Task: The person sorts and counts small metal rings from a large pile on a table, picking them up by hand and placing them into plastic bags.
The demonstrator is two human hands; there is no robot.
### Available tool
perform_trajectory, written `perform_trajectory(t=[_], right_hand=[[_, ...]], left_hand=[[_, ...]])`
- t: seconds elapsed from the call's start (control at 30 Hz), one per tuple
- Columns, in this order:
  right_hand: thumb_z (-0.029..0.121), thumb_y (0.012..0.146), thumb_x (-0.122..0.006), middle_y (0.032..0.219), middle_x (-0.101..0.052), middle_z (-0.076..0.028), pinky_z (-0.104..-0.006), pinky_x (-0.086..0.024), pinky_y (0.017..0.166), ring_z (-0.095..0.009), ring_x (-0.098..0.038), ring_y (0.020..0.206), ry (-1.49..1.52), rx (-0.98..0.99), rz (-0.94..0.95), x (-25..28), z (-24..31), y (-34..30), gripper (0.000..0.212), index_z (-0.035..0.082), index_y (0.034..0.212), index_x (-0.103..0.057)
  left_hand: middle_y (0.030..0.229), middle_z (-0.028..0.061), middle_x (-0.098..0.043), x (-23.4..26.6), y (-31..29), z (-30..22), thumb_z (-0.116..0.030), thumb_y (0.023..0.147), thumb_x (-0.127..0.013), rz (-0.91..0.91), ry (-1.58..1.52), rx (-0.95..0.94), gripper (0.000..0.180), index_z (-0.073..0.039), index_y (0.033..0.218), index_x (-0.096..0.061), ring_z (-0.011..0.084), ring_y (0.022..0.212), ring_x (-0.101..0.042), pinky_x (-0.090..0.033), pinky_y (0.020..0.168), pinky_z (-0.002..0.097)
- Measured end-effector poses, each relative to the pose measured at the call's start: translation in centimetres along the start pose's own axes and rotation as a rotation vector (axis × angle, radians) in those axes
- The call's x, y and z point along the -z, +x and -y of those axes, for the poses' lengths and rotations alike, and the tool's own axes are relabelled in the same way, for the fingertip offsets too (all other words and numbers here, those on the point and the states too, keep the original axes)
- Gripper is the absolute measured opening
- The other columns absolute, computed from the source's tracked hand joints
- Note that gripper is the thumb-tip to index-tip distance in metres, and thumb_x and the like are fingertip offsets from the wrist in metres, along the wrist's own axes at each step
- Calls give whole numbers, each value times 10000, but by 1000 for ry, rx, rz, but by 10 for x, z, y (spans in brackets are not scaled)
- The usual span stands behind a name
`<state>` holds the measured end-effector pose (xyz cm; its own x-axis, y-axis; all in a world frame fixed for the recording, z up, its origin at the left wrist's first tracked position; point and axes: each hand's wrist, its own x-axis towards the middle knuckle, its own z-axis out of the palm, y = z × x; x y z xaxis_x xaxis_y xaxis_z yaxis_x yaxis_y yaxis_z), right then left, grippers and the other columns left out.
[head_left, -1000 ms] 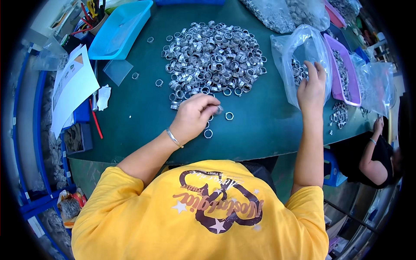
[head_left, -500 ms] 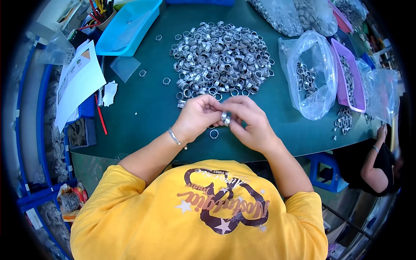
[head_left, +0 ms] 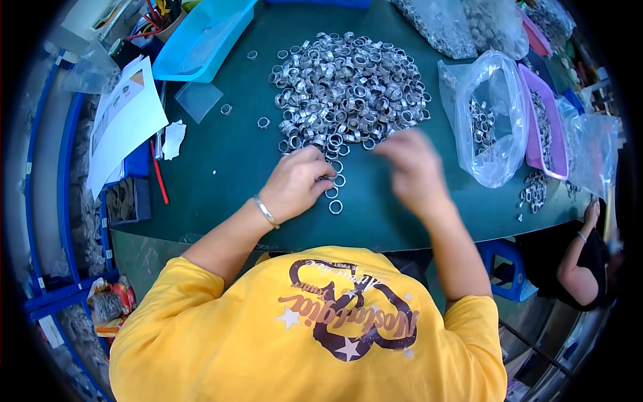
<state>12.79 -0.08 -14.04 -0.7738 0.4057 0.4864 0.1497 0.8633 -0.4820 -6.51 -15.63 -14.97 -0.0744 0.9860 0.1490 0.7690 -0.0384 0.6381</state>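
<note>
The green tabletop (head_left: 228, 154) bore a broad heap of faceted metal rings (head_left: 348, 87), with an open clear plastic bag (head_left: 510, 151) to its right. The right hand (head_left: 416, 171), blurred, hung just below the heap's right side; whether it held anything could not be told. The left hand (head_left: 295, 184) curled, fingertips drawn together beside a short column of loose rings (head_left: 335, 212); any pinched ring was hidden.

Head-worn fisheye view, down onto the table (head_left: 221, 181)

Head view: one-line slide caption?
Left hand beside loose metal rings, right hand blurred near the ring pile, open clear bag to the right, on a green table.
</note>
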Motion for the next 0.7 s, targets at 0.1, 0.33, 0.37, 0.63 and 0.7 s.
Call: perform_trajectory(t=[0.1,0.33,0.37,0.63,0.7], right_hand=[[-24,721,-630,945,-598,-130,-390,-497,760,-307,-588,913,103,5,175,-40,19,-2,210,62,909,-667],[49,804,-684,965,-593,-129,-365,-509,730,-294,-601,887,272,-122,171,-33,18,-4,161,20,942,-606],[41,808,-686,972,-593,-131,-357,-511,721,-290,-604,879,420,-205,197,-26,27,-2,185,21,973,-604],[-17,804,-660,1072,-606,-174,-404,-504,797,-357,-606,903,84,-40,-173,24,15,-4,304,35,1100,-611],[-16,787,-665,1048,-619,-183,-434,-477,849,-377,-595,929,-326,-108,-371,49,-12,1,300,6,1082,-612]], left_hand=[[947,94,-608,-4,0,-1,-37,743,-746,-90,-65,28,139,-38,868,-686,245,838,-614,-502,732,320],[958,67,-643,6,-4,6,6,826,-709,-187,-660,318,86,27,894,-661,110,789,-625,-532,703,238],[938,72,-652,8,-3,2,1,831,-708,-124,-804,408,95,27,904,-654,114,781,-634,-536,698,240],[910,73,-653,7,3,-12,-63,817,-736,-3,-485,122,156,-12,943,-659,150,755,-645,-530,682,263],[954,85,-627,12,0,-7,-81,776,-759,-10,-186,-1,208,-29,958,-671,198,819,-636,-517,719,287]])
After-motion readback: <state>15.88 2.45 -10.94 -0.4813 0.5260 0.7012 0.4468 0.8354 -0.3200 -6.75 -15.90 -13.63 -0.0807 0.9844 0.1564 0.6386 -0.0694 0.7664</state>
